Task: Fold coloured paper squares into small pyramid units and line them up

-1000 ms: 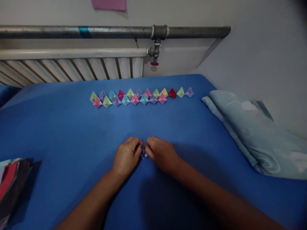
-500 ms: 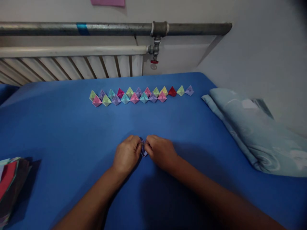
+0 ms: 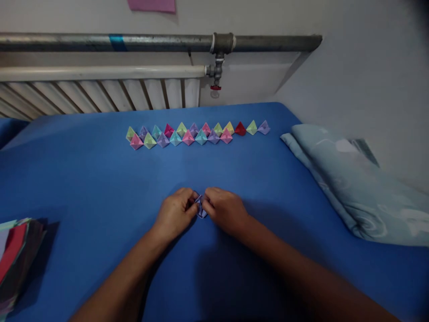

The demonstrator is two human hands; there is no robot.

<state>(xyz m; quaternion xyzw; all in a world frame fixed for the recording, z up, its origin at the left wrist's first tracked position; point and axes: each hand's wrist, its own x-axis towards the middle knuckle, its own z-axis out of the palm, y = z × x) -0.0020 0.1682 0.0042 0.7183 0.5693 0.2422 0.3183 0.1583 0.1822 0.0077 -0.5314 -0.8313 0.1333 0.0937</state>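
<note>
A small purple origami piece [image 3: 201,212] is pinched between my two hands, low over the blue surface [image 3: 110,197]. My left hand [image 3: 177,209] grips its left side between thumb and fingers. On the other side, my right hand [image 3: 224,208] is closed around the right edge, its fingertips partly hidden. Only the middle of the folded paper shows between the hands. Farther back stand two rows of finished-looking paper pieces in several colours, among them a red origami piece [image 3: 240,129] and a pink origami piece [image 3: 136,142].
A stack of coloured paper [image 3: 15,250] lies at the left edge. On the right rests a folded pale green cloth [image 3: 338,179]. Behind the blue surface are a white radiator [image 3: 137,94], a metal pipe [image 3: 161,43] and a red-handled valve [image 3: 216,87].
My left fingers have shifted their hold, and the thumb now reaches out along the purple piece, which shows a little more. My right hand stays almost still.
</note>
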